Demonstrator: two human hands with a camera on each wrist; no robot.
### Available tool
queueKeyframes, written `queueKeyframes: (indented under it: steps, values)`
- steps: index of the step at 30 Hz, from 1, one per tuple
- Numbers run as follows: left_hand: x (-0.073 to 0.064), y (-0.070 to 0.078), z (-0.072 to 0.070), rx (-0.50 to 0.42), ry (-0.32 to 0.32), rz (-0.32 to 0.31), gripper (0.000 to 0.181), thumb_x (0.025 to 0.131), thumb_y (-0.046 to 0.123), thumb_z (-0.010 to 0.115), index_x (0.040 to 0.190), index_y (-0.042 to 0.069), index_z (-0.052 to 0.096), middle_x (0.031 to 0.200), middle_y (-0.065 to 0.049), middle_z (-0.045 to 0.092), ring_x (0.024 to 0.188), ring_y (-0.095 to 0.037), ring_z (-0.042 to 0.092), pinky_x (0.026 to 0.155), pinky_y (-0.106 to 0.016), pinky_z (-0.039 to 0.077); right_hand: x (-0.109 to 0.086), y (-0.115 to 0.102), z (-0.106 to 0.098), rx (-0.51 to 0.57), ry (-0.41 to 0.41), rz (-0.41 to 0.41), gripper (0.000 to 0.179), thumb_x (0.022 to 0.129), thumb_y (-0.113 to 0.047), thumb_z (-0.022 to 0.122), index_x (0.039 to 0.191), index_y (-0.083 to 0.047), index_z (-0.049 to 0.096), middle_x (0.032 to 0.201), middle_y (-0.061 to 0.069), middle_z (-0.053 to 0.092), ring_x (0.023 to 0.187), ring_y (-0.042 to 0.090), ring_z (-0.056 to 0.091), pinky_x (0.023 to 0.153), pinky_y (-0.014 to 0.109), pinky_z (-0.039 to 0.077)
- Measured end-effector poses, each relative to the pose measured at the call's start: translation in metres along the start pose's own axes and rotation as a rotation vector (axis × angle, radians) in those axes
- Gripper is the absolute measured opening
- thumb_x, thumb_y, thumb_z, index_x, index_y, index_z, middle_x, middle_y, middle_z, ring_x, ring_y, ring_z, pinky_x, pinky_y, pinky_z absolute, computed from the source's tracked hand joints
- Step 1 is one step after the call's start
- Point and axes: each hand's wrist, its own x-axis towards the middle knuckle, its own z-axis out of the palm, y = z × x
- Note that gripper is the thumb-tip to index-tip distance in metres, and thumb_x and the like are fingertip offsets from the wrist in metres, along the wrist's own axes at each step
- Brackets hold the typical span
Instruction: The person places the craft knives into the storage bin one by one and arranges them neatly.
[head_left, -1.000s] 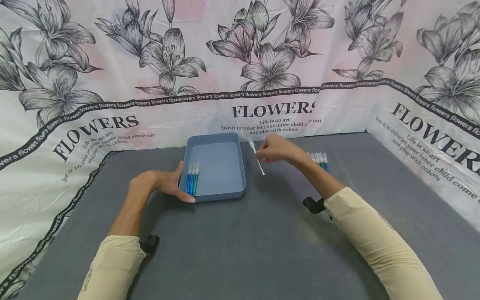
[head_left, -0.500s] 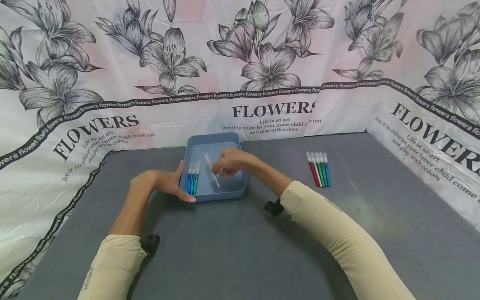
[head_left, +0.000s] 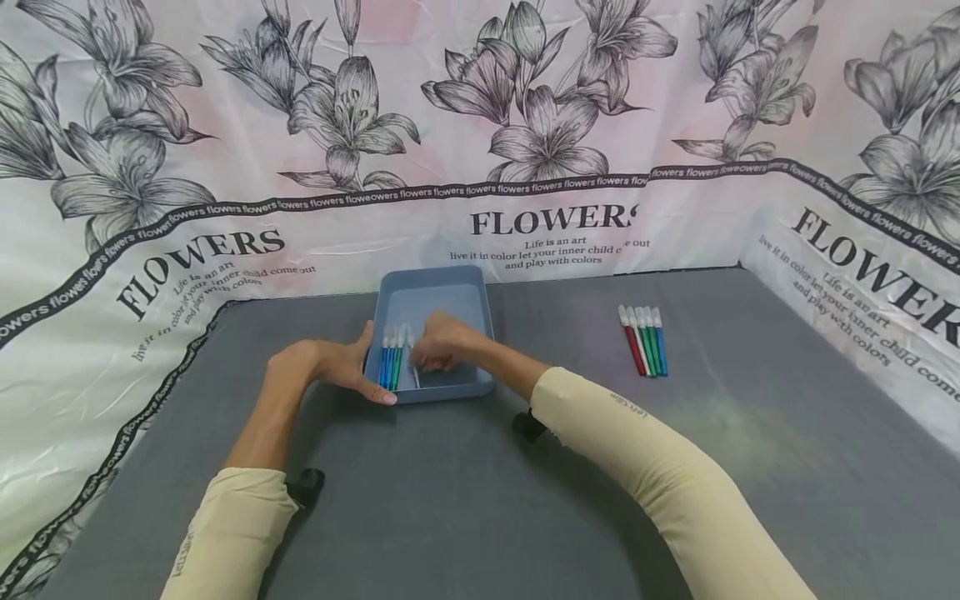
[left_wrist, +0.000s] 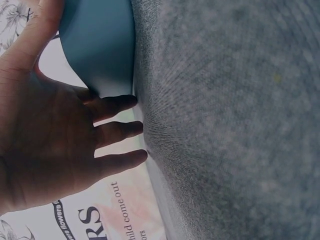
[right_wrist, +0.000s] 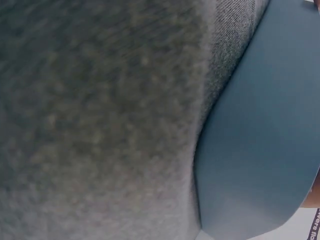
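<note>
A shallow blue-grey tray (head_left: 468, 296) stands near the back of the table. My left hand (head_left: 337, 365) rests against its left front corner, fingers spread and fairly straight; the left wrist view shows them by the tray's outer wall (left_wrist: 102, 45). Inside the tray, my right hand (head_left: 444, 342) pinches a white marker (head_left: 416, 377) with a clear cap. This marker stands just right of a row of blue and green markers (head_left: 395, 368) along the tray's left side. The fingertips on it are partly hidden. In the right wrist view, the tray wall (right_wrist: 260, 130) covers most of the hand.
To the right of the tray lies a row of several capped markers (head_left: 645, 342) in red, white, green and blue. The grey cloth-covered table (head_left: 465, 500) meets a floral curtain (head_left: 547, 225) behind the tray.
From the right of the tray, my right hand has carried the white marker left and down into it, beside the other markers. My left hand has stayed at the tray corner.
</note>
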Motion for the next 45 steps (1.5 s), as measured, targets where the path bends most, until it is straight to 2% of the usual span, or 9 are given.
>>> queueKeyframes:
  steps: [6, 12, 20, 24, 29, 32, 37, 43, 45]
  values:
    - [0.0, 0.0, -0.002, -0.015, -0.017, 0.03, 0.151, 0.08, 0.079, 0.072, 0.159, 0.002, -0.032, 0.173, -0.033, -0.003, 0.161, -0.05, 0.012, 0.128, -0.063, 0.019, -0.003, -0.002, -0.002, -0.029, -0.058, -0.059, 0.019, 0.095, -0.015, 0.077, 0.082, -0.002, 0.073, 0.062, 0.001, 0.059, 0.055, 0.012, 0.053, 0.055, 0.025, 0.047]
    - [0.0, 0.0, -0.002, -0.021, -0.019, 0.013, 0.151, 0.08, 0.078, 0.072, 0.159, 0.003, -0.032, 0.173, -0.032, -0.003, 0.162, -0.049, 0.012, 0.129, -0.063, 0.019, -0.004, -0.001, -0.005, -0.015, -0.114, -0.083, 0.008, 0.097, -0.01, 0.073, 0.1, -0.004, 0.077, 0.069, 0.002, 0.062, 0.064, 0.012, 0.058, 0.062, 0.027, 0.05]
    - [0.001, -0.002, 0.001, -0.03, -0.021, 0.008, 0.152, 0.078, 0.08, 0.073, 0.16, 0.005, -0.031, 0.173, -0.032, -0.002, 0.161, -0.05, 0.014, 0.129, -0.064, 0.018, -0.007, 0.0, -0.008, -0.011, -0.138, -0.074, 0.013, 0.097, -0.013, 0.075, 0.107, -0.005, 0.077, 0.076, 0.002, 0.067, 0.067, 0.012, 0.062, 0.065, 0.025, 0.053]
    - [0.001, -0.002, 0.001, -0.027, -0.024, 0.0, 0.152, 0.078, 0.081, 0.073, 0.16, 0.006, -0.031, 0.173, -0.032, -0.002, 0.161, -0.051, 0.015, 0.128, -0.065, 0.018, -0.014, 0.001, -0.018, 0.019, -0.152, -0.08, 0.017, 0.098, -0.013, 0.072, 0.112, -0.004, 0.075, 0.084, 0.005, 0.069, 0.076, 0.015, 0.066, 0.074, 0.029, 0.058]
    - [0.001, 0.0, 0.0, -0.012, -0.02, -0.018, 0.152, 0.077, 0.082, 0.072, 0.16, 0.007, -0.031, 0.173, -0.031, -0.001, 0.16, -0.051, 0.016, 0.127, -0.066, 0.02, -0.029, 0.007, -0.039, 0.076, -0.113, -0.078, 0.02, 0.1, -0.014, 0.07, 0.118, -0.005, 0.074, 0.105, 0.013, 0.075, 0.099, 0.026, 0.072, 0.093, 0.039, 0.06]
    - [0.001, 0.0, -0.001, -0.004, -0.018, -0.029, 0.152, 0.077, 0.082, 0.072, 0.16, 0.007, -0.031, 0.173, -0.031, -0.001, 0.16, -0.05, 0.016, 0.128, -0.065, 0.019, -0.04, 0.014, -0.052, 0.109, -0.068, -0.089, 0.022, 0.1, -0.017, 0.071, 0.119, -0.007, 0.075, 0.106, 0.015, 0.076, 0.105, 0.031, 0.072, 0.098, 0.043, 0.058]
    - [0.001, 0.0, -0.001, -0.001, -0.017, -0.018, 0.151, 0.078, 0.08, 0.073, 0.16, 0.007, -0.031, 0.173, -0.031, -0.001, 0.161, -0.05, 0.014, 0.128, -0.064, 0.019, -0.055, 0.03, -0.076, 0.162, 0.024, -0.11, 0.022, 0.099, -0.019, 0.072, 0.117, -0.007, 0.075, 0.093, 0.007, 0.073, 0.095, 0.026, 0.071, 0.094, 0.041, 0.06]
    - [0.001, -0.001, -0.002, 0.011, -0.014, -0.012, 0.152, 0.078, 0.08, 0.073, 0.16, 0.006, -0.031, 0.173, -0.031, -0.002, 0.161, -0.05, 0.013, 0.128, -0.065, 0.019, -0.07, 0.051, -0.102, 0.167, 0.11, -0.085, 0.029, 0.1, -0.019, 0.07, 0.124, -0.004, 0.073, 0.109, 0.015, 0.074, 0.093, 0.02, 0.07, 0.098, 0.043, 0.059]
    - [0.001, -0.001, -0.002, 0.012, -0.013, -0.007, 0.151, 0.078, 0.08, 0.073, 0.16, 0.006, -0.031, 0.173, -0.031, -0.002, 0.161, -0.05, 0.014, 0.128, -0.065, 0.02, -0.074, 0.059, -0.111, 0.157, 0.142, -0.058, 0.031, 0.1, -0.02, 0.07, 0.126, -0.003, 0.072, 0.106, 0.013, 0.074, 0.09, 0.017, 0.069, 0.096, 0.04, 0.059]
